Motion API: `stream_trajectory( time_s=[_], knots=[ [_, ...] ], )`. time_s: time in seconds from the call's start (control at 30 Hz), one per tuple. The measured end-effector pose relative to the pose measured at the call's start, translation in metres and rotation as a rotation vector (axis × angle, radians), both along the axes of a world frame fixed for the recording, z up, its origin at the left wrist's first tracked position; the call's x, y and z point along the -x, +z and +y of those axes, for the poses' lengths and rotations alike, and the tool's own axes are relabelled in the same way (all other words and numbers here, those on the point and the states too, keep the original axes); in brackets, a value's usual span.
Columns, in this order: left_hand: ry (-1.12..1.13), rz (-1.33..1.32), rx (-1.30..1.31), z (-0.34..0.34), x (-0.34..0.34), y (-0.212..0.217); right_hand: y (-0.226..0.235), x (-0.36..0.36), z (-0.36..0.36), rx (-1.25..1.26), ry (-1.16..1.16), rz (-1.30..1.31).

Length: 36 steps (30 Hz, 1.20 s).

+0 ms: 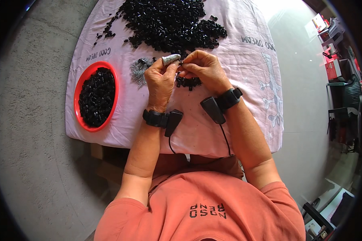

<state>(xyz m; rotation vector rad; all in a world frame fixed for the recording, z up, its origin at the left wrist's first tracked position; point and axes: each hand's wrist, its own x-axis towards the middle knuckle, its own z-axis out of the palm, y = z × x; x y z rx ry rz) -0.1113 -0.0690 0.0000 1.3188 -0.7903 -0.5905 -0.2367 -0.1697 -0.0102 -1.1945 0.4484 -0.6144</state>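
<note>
My left hand (160, 85) and my right hand (209, 72) meet over the cloth-covered table, fingertips pinched together. Between them a small black plastic piece (181, 63) shows; its far side is hidden by the fingers. A grey wrapping (171, 59) covers my left index finger. Thin silvery pins or nails (139, 72) lie in a tangled heap just left of my left hand. Under my hands sits a small cluster of black pieces (188, 82). The large heap of similar black pieces (165, 24) spreads beyond my fingertips.
At the table's left edge stands a red oval basin (116, 94) filled with black pieces. A pinkish printed cloth (245, 60) covers the table. Black wrist straps with boxes and cables (213, 110) sit on both my wrists. Dark chairs (350, 94) stand far right.
</note>
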Motion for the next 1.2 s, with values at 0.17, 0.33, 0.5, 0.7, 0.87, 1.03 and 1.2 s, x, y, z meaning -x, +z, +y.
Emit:
stream_trajectory(
  time_s=[0.17,0.33,0.5,0.7,0.87,1.03,1.2],
  knots=[
    [0.034,-0.04,-0.005,-0.001,-0.004,-0.005,0.003,-0.002,0.002,-0.002,0.021,-0.034],
    [0.048,-0.044,0.05,-0.002,-0.002,-0.006,0.0,-0.002,0.0,0.016,0.036,-0.058],
    [0.052,-0.034,0.062,-0.004,-0.001,-0.006,-0.001,-0.003,0.0,0.021,0.015,-0.058],
    [0.056,-0.043,0.065,-0.004,-0.001,-0.008,-0.002,-0.004,0.002,0.026,-0.005,-0.048],
    [0.031,-0.157,0.03,-0.004,0.002,-0.002,-0.003,-0.002,0.0,0.0,-0.022,-0.061],
    [-0.027,-0.308,-0.024,-0.002,-0.008,-0.009,-0.002,-0.006,0.002,0.003,-0.084,-0.056],
    [-0.007,-0.451,-0.04,-0.002,-0.009,-0.007,-0.002,-0.005,0.001,-0.04,-0.065,-0.08]
  ],
)
